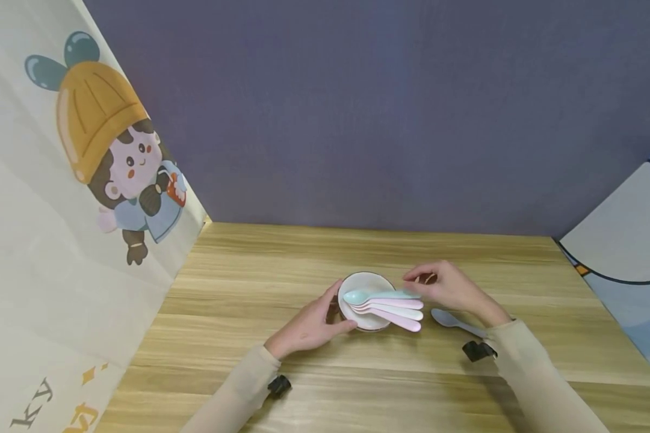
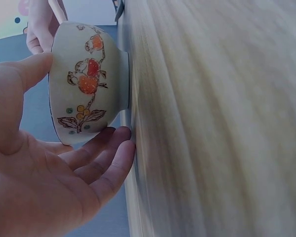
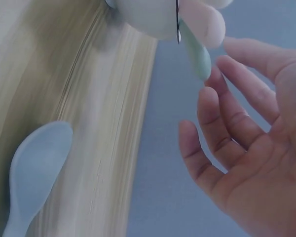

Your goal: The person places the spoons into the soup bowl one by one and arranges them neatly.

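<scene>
A small bowl [image 1: 366,325] with a dark rim and painted red fruit stands on the table. My left hand [image 1: 311,322] holds it from the left, thumb at the rim and fingers against the side in the left wrist view. Several spoons lie fanned in the bowl, handles over its right edge: a mint-green spoon [image 1: 381,295], a white one [image 1: 411,314] and pink ones [image 1: 408,325]. My right hand [image 1: 446,285] is beside the mint-green handle. In the right wrist view its loosely bent fingers stand apart around the handle tip, gripping nothing.
A grey-blue spoon [image 1: 455,320] lies on the wooden table [image 1: 260,258] under the right wrist. Behind the table rises a dark blue-grey panel [image 1: 325,120]. Printed cloths flank it: one with a cartoon figure [image 1: 132,162] at left, another [image 1: 623,228] at right.
</scene>
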Motion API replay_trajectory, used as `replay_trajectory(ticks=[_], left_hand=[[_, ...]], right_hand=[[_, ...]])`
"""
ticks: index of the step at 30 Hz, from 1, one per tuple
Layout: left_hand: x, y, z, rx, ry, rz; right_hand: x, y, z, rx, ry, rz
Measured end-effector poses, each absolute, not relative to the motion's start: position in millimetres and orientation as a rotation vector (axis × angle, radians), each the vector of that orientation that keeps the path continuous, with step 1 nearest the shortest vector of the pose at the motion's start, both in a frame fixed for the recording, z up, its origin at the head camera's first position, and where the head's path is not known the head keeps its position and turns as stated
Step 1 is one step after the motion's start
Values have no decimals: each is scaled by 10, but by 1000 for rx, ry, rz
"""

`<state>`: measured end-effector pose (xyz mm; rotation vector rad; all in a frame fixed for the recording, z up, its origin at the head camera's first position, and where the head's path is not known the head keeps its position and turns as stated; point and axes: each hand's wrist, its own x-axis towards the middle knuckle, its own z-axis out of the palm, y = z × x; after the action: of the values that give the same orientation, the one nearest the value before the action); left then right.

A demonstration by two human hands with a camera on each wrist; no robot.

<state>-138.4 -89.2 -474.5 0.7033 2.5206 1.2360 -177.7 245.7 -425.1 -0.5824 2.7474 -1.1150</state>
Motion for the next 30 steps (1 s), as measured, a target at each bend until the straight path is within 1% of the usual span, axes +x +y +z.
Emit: replay_trajectory(ticks=[12,30], left_hand=[[-1414,-862,-4764,700,2532,1226],[-1441,-822,-4768,672,2546,1206]], right_hand=[[-1695,2652,-4257,-483,2764,-1224],[-1621,2931,-4364,-429,2813,-1192]])
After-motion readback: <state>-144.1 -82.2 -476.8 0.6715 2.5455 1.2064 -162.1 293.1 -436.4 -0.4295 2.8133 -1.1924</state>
